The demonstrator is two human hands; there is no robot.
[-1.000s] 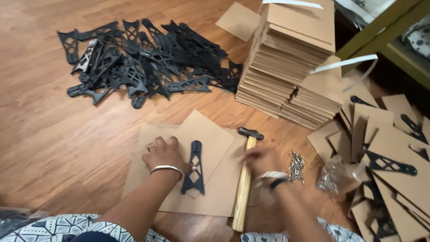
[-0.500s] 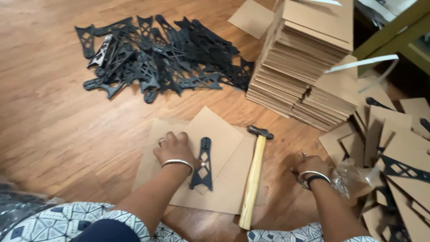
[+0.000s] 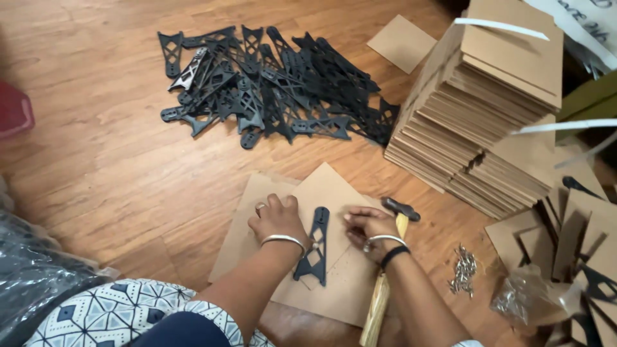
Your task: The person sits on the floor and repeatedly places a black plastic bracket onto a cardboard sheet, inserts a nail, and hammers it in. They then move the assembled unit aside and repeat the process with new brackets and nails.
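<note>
Pressing your left hand [image 3: 277, 220] flat, fingers loose, beside the black bracket [image 3: 314, 246] on the cardboard [image 3: 334, 193] on the floor. Your right hand [image 3: 367, 226] covers the hammer [image 3: 385, 270] handle; can't tell if those curled fingers pinch anything.

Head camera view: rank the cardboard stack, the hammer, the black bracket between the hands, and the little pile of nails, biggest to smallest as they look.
1. Cardboard stack, clearly largest.
2. Hammer, partly hidden under the right hand.
3. Black bracket beside the left hand, somewhat shorter than the hammer.
4. Pile of nails, smallest.
</note>
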